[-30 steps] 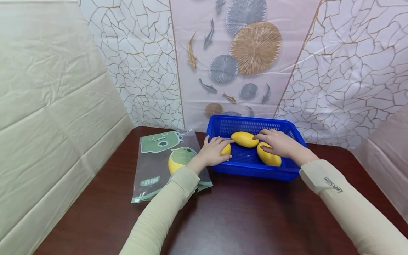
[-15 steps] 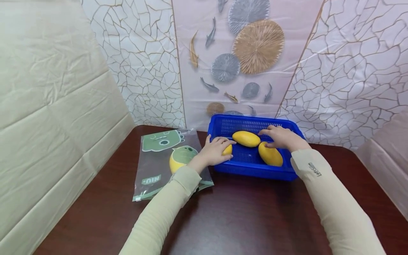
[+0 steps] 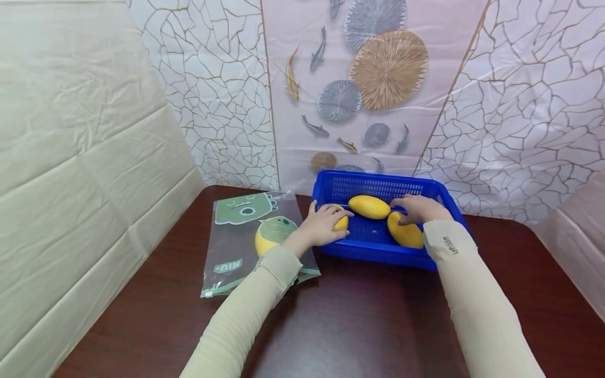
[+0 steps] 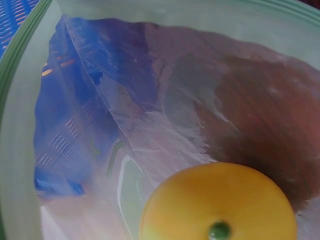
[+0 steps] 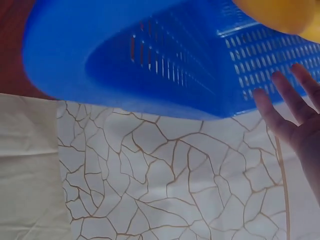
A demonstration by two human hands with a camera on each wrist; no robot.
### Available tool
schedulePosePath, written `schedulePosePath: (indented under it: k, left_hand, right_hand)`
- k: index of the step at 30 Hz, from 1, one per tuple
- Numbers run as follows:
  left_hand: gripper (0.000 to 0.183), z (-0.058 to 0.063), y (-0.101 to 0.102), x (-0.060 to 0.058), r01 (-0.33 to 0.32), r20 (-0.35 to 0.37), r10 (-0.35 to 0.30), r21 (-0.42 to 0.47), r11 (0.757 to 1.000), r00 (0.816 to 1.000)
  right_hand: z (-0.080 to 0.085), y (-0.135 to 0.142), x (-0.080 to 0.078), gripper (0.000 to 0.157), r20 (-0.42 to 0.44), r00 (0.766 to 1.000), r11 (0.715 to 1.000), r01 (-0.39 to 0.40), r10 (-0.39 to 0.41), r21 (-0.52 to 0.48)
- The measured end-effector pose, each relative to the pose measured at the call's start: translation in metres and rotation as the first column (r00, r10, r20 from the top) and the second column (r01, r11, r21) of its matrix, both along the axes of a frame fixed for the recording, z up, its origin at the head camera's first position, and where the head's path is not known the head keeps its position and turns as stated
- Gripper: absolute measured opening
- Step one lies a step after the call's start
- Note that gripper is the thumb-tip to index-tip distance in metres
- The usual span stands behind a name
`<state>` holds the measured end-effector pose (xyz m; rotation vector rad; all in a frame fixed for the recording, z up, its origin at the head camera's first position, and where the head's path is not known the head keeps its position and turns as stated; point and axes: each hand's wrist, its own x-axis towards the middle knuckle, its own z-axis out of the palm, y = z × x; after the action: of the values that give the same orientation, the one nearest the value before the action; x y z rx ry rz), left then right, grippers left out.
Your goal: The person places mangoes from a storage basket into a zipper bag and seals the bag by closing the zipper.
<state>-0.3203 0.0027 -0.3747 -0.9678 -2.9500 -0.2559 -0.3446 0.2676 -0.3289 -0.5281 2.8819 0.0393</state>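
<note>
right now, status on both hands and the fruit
Left hand round left fruit. Right hand at right fruit, fingers spread. All inside blue basket, middle fruit close alongside. Left sleeve overhangs bag.

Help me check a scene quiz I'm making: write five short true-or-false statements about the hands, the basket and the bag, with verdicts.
1. The left hand curls over the leftmost fruit in the blue basket. True.
2. A yellow fruit lies inside the plastic bag. True.
3. The plastic bag lies on the person's right of the blue basket. False: it lies on the left of it.
4. The right hand is at the rightmost fruit. True.
5. Five fruits show in the blue basket. False: three show, counting the rear fruit.
</note>
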Motion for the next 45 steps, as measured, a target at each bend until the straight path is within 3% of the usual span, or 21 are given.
schedulePosePath:
  k: [11, 17, 30, 39, 45]
  left_hand:
    - [0.047, -0.006, 0.003, 0.000, -0.002, -0.005, 0.002, -0.002, 1.000, 1.000]
    - [0.047, -0.005, 0.001, 0.000, -0.008, -0.011, 0.008, -0.004, 1.000, 1.000]
    - [0.046, -0.006, 0.002, 0.000, -0.017, -0.002, 0.017, -0.006, 1.000, 1.000]
    - [0.047, -0.006, 0.001, 0.000, -0.026, 0.002, 0.027, -0.015, 1.000, 1.000]
    - [0.048, -0.002, 0.000, -0.001, -0.026, -0.011, 0.025, -0.028, 0.999, 1.000]
  right_hand:
    - [-0.012, 0.006, 0.002, 0.061, 0.066, 0.996, 0.998, 0.057, -0.059, 0.032]
    - [-0.013, 0.005, 0.005, 0.068, 0.160, 0.977, 0.990, 0.139, -0.140, 0.013]
    - [-0.023, 0.005, 0.011, 0.088, 0.254, 0.950, 0.981, 0.194, -0.181, -0.028]
    - [-0.030, 0.012, 0.006, 0.081, 0.197, 0.979, 0.995, 0.073, -0.058, -0.070]
    - [-0.027, 0.015, 0.007, 0.079, 0.178, 0.981, 0.990, 0.095, -0.075, -0.105]
